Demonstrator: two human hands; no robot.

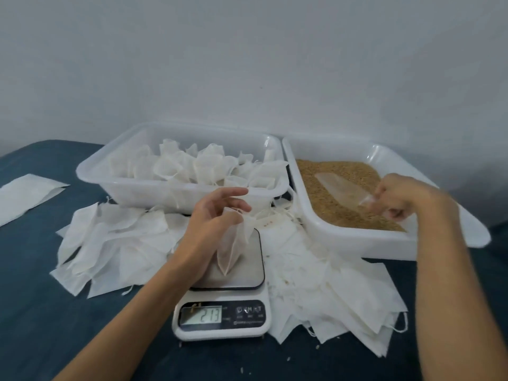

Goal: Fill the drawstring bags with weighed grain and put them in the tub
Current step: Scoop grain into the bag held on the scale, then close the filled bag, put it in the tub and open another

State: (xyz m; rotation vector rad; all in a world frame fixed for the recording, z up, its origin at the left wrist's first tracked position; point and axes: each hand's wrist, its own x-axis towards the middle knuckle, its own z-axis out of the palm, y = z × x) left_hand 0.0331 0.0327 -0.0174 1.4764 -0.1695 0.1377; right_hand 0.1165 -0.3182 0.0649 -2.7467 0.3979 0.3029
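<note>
Head view — left hand (217, 213) pinches limp gauzy bag (233, 243); right hand (398, 199) grips clear scoop (346, 188) in gritty grain (330, 171).

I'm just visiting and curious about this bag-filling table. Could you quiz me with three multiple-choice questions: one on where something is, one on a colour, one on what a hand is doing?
1. Where does the loose brown grain lie?
A. right white plastic tub
B. left white plastic tub
C. on the scale

2. What colour is the cloth covering the table?
A. red
B. dark blue
C. yellow

3. What does the left hand hold over the white digital kitchen scale?
A. a spoon
B. nothing
C. a white drawstring bag

Answers: 1 A, grain fills the right tub; 2 B, the cloth is dark blue; 3 C, its fingers pinch the bag's top.
</note>
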